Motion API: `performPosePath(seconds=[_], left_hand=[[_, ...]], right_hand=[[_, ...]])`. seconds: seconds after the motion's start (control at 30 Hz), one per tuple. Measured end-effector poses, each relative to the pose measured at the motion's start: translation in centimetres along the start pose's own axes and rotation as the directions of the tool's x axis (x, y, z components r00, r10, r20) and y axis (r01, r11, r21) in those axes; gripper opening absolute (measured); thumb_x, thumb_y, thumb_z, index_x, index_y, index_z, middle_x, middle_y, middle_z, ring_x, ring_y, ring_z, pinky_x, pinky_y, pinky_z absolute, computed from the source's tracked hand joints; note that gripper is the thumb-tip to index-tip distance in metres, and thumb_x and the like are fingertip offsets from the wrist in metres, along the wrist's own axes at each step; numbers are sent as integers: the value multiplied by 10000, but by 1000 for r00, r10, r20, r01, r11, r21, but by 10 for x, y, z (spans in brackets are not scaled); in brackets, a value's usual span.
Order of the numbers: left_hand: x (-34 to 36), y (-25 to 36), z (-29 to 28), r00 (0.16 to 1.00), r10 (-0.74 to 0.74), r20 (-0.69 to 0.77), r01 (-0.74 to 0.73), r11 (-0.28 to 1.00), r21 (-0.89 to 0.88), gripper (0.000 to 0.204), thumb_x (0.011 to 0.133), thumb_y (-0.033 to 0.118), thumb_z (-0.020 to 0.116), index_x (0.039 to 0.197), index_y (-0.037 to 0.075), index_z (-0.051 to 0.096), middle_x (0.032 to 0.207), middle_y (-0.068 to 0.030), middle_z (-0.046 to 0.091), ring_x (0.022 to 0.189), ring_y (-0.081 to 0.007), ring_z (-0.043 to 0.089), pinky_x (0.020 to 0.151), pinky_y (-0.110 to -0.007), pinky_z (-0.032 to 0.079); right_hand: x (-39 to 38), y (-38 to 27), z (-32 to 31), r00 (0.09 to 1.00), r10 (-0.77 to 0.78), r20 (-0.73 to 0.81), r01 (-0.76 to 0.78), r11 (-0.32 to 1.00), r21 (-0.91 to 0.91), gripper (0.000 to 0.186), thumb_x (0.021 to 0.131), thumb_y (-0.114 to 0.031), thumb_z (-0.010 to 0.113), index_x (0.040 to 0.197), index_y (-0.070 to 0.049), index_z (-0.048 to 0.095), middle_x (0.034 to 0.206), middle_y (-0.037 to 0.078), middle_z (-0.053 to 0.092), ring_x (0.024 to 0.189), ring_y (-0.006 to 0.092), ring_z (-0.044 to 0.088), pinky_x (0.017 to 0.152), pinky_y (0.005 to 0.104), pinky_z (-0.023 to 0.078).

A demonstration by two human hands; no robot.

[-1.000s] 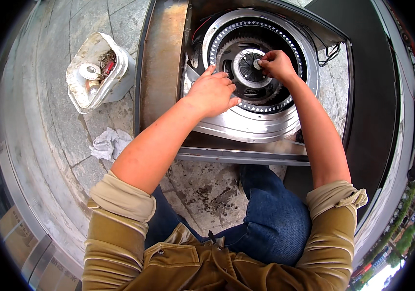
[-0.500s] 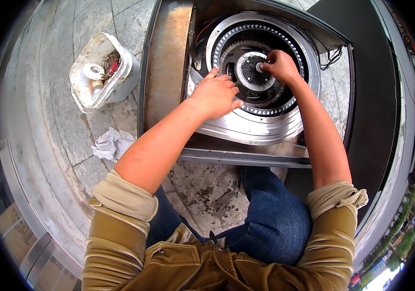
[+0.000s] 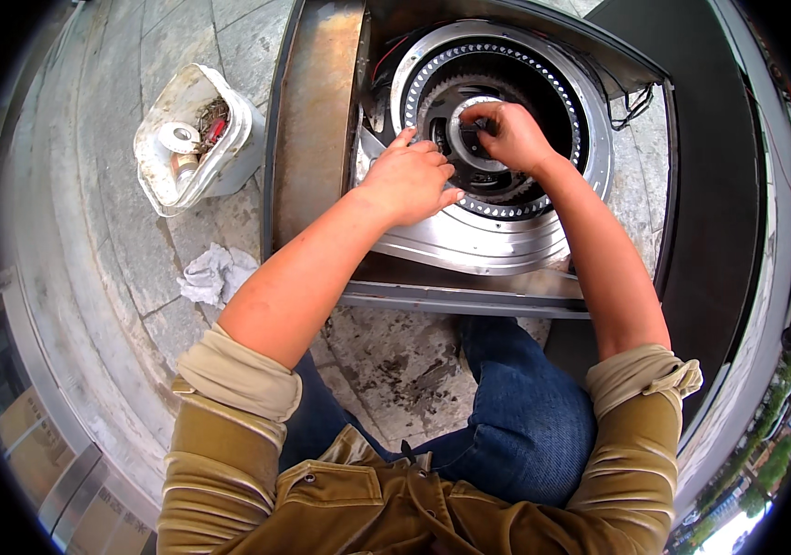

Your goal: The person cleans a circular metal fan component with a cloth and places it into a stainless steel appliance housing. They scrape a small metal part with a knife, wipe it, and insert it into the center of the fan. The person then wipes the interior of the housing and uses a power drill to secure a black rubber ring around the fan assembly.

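Note:
A round metal fan assembly with a wide silver housing and a ring of perforations sits inside an open metal box. My left hand rests at the housing's lower-left edge with its fingers spread. My right hand is over the central hub, its fingers curled and pinched at the hub's top; what lies between them is hidden under the fingertips.
A white bucket with debris, a white roll and a red item stands at left on grey paving. A crumpled rag lies below it. Dark cables hang at the box's upper right; a black panel lies to the right.
My right hand has shifted left across the hub and turned, and now covers the small pale round piece it pinched earlier. My left hand has stayed in nearly the same position.

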State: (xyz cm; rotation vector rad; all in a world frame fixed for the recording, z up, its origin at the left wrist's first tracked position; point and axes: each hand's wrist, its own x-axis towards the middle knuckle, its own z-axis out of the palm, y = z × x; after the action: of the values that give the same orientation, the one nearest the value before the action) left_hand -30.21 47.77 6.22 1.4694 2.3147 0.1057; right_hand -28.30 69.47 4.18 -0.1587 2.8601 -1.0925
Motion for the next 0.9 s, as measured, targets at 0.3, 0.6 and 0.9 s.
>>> performPosePath(seconds=[0.3,0.6,0.9], left_hand=[[1,0,0,1000,-1,9,0,1000,15,477,937,455,483,1220,93,612,1235,-64,607,1260,-210,464,1130,-493,237],[0,-2,0,1000,7,-13,-7,1000,8,468,932,449,495,1203,89,620,1221,-66,615,1243,-213,480,1127,-495,241],[0,-1,-1,1000,7,-7,-7,1000,13,475,943,452,475,1216,89,614,1225,-55,615,1252,-209,471,1133,-488,236]], right_hand=[[-2,-17,3,997,-51,57,63,967,-246,476,699,57,541,1144,-82,638,909,105,711,947,301,645,962,433,434],[-4,-16,-2,994,30,103,-11,983,-182,575,663,108,478,1205,-46,597,910,74,715,1026,265,609,988,392,394],[-1,-10,-13,997,73,-7,-71,991,114,600,664,157,423,1228,9,565,971,155,698,961,297,668,937,350,478]])
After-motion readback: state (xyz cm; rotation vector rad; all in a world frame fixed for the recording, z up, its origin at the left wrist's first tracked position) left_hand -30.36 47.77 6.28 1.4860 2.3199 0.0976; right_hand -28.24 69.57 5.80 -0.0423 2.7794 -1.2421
